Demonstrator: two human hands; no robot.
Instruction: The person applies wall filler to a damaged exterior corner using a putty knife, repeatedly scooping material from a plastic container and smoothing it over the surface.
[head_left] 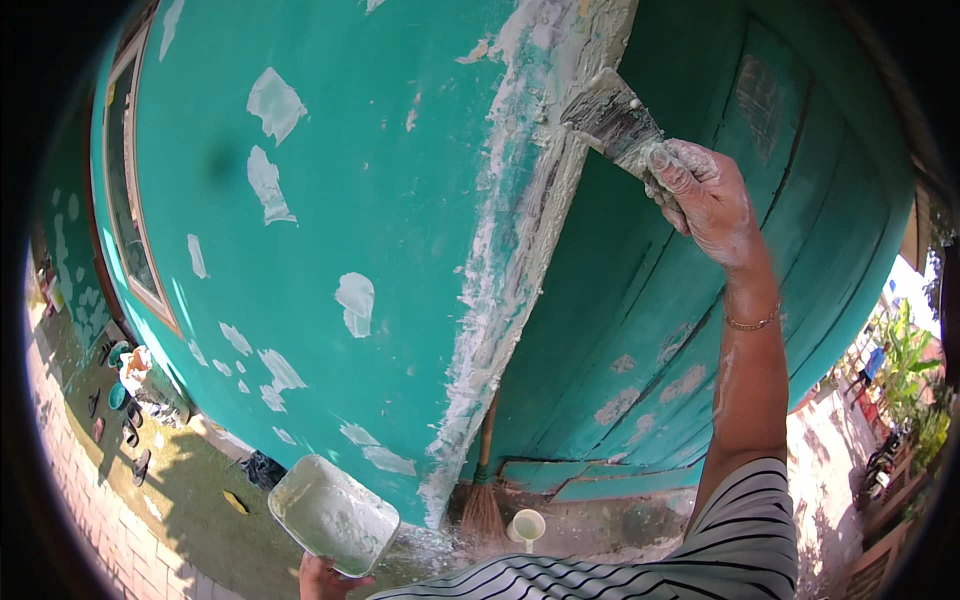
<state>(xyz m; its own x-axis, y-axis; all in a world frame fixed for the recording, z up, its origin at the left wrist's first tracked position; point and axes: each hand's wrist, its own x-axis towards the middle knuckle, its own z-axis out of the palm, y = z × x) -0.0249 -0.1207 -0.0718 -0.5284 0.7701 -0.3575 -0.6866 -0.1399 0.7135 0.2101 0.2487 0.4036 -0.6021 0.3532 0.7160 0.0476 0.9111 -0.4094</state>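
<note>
My right hand [700, 195], smeared with pale paste, grips a wide putty knife [612, 117] whose blade lies against the paste-coated corner edge [520, 170] of a teal wall [370, 190], high in the view. My left hand [328, 578], partly cut off by the bottom of the view, holds a rectangular tray [330, 510] with pale paste in it. Pale patches dot the wall, and a rough white band runs down along the corner. Right of the corner is a darker teal panelled surface [640, 300] with faint patches.
A straw broom [478, 510] leans at the foot of the corner, beside a pale plastic dipper [526, 525]. At left are a framed window [130, 170], sandals [131, 432], bowls [118, 395], a dark bag [260, 468] and paving [120, 530]. Plants [905, 360] line the right side.
</note>
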